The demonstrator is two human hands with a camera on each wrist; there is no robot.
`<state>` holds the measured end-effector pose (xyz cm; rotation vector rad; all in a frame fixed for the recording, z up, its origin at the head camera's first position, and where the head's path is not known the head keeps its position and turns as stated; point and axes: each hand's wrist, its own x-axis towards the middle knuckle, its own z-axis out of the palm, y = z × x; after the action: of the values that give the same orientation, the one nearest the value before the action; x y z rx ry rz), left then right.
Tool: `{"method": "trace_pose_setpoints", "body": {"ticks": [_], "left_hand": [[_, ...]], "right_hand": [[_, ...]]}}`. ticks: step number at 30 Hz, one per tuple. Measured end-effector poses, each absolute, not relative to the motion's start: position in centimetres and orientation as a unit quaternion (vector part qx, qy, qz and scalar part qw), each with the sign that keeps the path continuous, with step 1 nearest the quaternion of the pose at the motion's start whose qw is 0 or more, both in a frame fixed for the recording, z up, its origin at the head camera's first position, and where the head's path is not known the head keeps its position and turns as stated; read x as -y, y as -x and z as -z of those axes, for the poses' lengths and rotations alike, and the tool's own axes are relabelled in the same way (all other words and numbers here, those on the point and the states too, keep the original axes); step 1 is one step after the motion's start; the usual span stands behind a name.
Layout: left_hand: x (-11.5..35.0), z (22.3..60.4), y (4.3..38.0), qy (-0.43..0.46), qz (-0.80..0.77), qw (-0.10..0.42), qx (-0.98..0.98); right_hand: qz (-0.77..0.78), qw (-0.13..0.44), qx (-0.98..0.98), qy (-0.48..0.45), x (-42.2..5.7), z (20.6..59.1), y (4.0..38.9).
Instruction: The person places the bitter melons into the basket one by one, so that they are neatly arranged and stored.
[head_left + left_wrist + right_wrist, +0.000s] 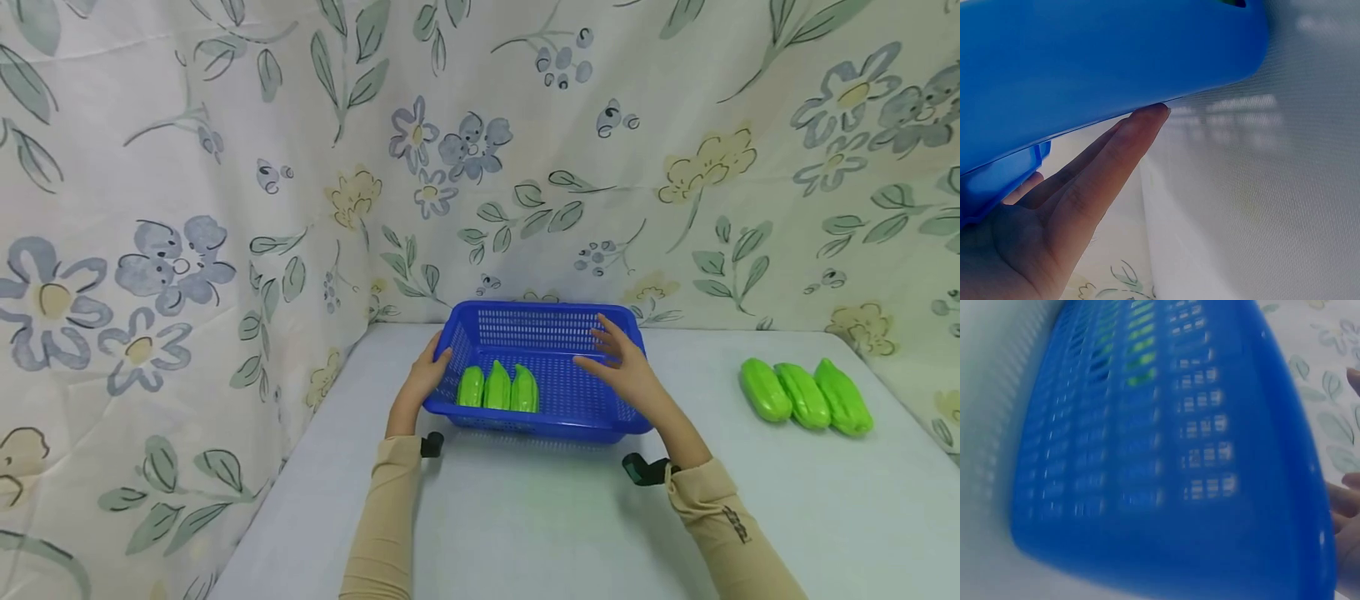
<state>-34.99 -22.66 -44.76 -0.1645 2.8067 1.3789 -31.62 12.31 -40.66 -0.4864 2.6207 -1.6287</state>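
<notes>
While your L hand (pixel 420 379) grips the blue plastic basket (pixel 566 392), R hand (pixel 622 367) spreads loose; basket's prob. light, stiff: hold 2 end rims (pixel 636 333).

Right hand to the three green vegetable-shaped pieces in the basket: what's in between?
Only the bare, perforated blue basket floor; no object lies between the right hand and the green pieces. The head view shows it.

Three vegetables (pixel 498 387) in the left of the basket (pixel 570 392), three others (pixel 802 396) on the table (pixel 525 517) to its right.
</notes>
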Motion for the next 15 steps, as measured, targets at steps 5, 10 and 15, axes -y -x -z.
{"method": "trace_pose_setpoints", "body": {"ticks": [5, 10, 15], "left_hand": [[22.6, 44.7, 35.0, 0.05, -0.442, 0.009, -0.896], [22.7, 44.7, 35.0, 0.047, -0.444, 0.005, -0.895], [22.7, 44.7, 35.0, 0.044, -0.44, 0.003, -0.897]], "right_hand": [[0.513, -0.014, -0.846, 0.142, -14.2, 40.9, 31.5], [0.51, -0.029, -0.851, 0.125, -15.6, 41.0, 31.6], [0.512, -0.042, -0.851, 0.108, -16.8, 41.2, 31.5]]}}
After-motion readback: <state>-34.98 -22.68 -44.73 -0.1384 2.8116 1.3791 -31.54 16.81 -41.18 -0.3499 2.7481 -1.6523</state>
